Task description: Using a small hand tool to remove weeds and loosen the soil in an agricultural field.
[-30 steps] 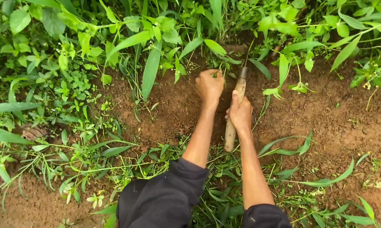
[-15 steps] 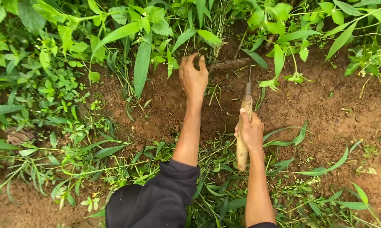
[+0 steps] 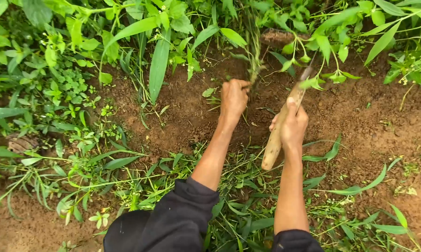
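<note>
Here the left hand (image 3: 233,98) is fisted round a grass tuft (image 3: 254,51) at the far edge of the bare soil (image 3: 360,112); the right hand (image 3: 292,125) grips a wooden tool handle (image 3: 278,135). Best pull low, near the roots, steadily.

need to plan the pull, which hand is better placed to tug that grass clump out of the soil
Left, probably. The left hand is already closed around the grass clump near its base, while the right hand is occupied gripping the wooden tool handle, tilted toward the soil.
</note>
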